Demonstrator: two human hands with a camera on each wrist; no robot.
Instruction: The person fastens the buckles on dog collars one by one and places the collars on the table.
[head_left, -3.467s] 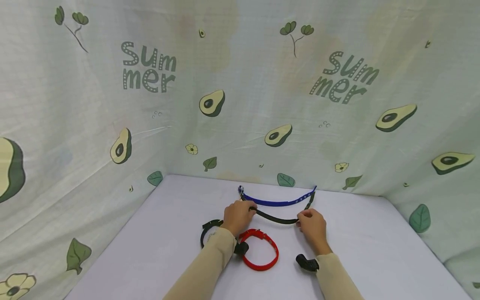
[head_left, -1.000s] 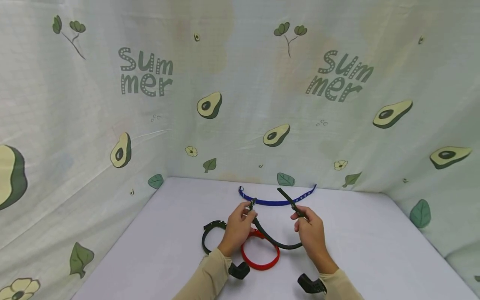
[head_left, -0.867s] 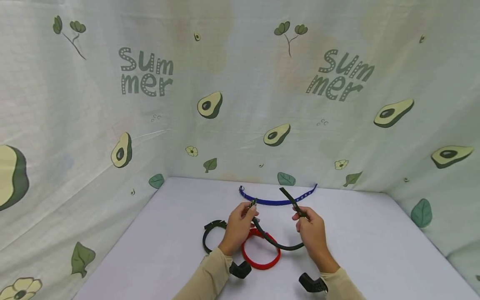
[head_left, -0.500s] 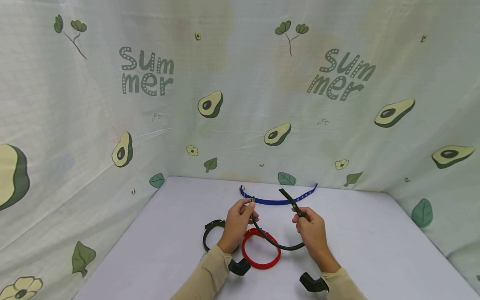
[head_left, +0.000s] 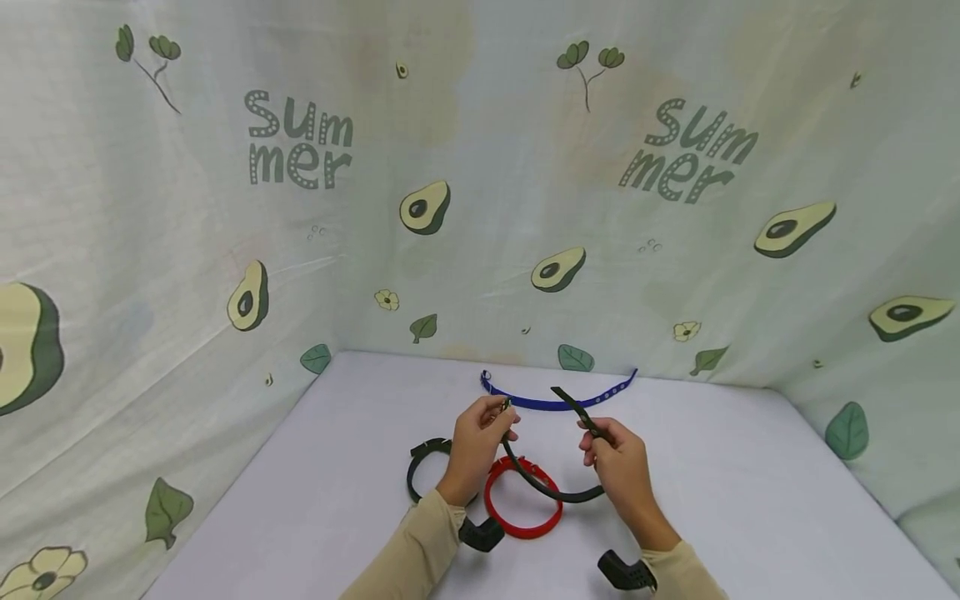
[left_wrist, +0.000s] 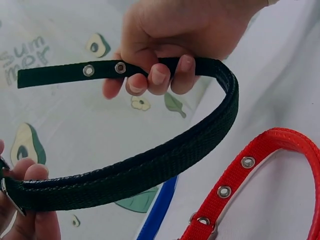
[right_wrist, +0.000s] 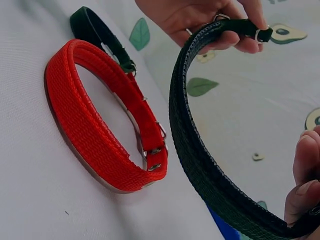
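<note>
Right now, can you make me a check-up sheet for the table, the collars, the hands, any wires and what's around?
Surface: white tabletop, collars lying on it.
Job's things: dark green collar, held up unfastened, its ends apart.
Clutter: red collar in a ring; second dark collar, looped, beside it; blue collar lying open at the back.
Hands: left hand pinches the held collar's buckle end; right hand grips near the holed end, tip sticking out past the fingers.
Cables: nothing seen.
Surroundings: pale curtain printed with avocados, leaves and "summer".
</note>
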